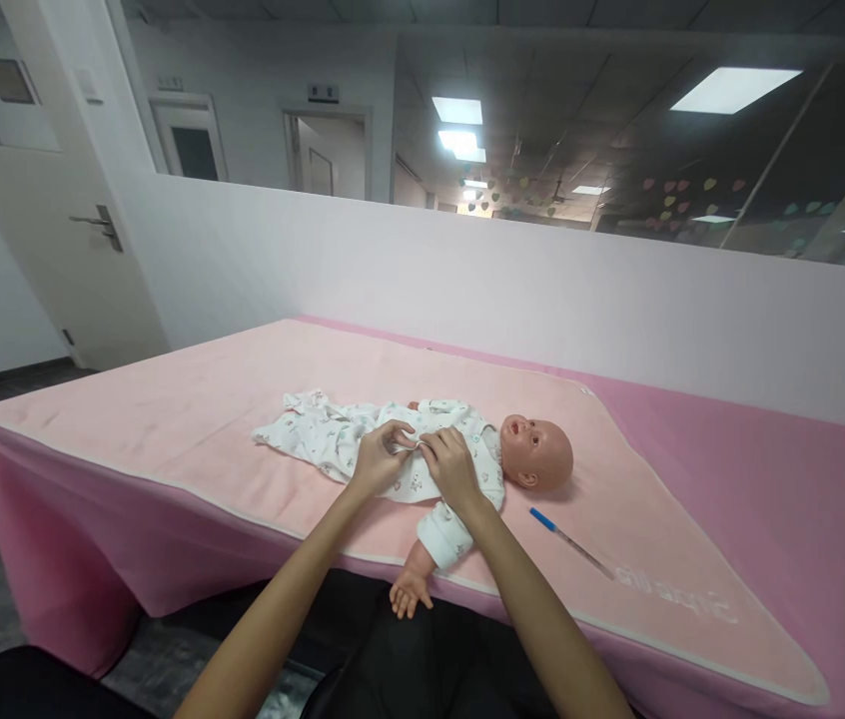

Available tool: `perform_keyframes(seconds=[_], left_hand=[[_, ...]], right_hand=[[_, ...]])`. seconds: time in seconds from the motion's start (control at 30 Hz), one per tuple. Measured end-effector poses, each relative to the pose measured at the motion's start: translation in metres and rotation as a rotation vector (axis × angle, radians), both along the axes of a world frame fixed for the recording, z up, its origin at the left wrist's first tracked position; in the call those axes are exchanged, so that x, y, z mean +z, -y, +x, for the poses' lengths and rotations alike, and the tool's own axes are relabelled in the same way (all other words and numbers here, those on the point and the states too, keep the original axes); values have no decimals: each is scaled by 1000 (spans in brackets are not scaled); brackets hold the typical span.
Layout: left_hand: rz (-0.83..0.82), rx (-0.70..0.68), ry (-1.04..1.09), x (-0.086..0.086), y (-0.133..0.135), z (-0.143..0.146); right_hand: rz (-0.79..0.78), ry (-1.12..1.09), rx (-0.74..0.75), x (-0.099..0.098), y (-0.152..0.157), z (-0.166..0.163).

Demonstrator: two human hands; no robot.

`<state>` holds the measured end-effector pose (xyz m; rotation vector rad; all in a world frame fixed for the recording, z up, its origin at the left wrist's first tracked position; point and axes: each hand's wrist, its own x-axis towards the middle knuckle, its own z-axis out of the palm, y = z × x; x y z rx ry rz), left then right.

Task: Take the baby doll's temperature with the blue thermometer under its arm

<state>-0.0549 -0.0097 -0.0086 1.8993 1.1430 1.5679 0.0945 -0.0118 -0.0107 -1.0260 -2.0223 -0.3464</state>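
Note:
A baby doll (534, 451) lies on its back on a pink blanket (190, 399), head to the right. It wears a white printed onesie (333, 437). One doll arm (422, 569) hangs over the table's near edge. My left hand (378, 457) pinches the onesie fabric at the doll's belly, fingers closed. My right hand (450, 465) pinches the same front seam just to the right, fingers closed on the cloth. The two hands nearly touch.
A thin thermometer with a blue tip (568, 540) lies on the blanket right of the doll. The table (782, 499) is covered in darker pink cloth. A white partition wall (467, 290) runs behind it. A door (55, 200) stands at the left.

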Motion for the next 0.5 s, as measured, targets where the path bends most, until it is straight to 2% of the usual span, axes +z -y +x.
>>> perform_keyframes(seconds=[0.27, 0.5], left_hand=[[105, 101, -81, 2, 7, 2], [-24, 25, 81, -2, 0, -1]], right_hand=[[-17, 9, -42, 4, 3, -1], [-19, 23, -40, 3, 1, -1]])
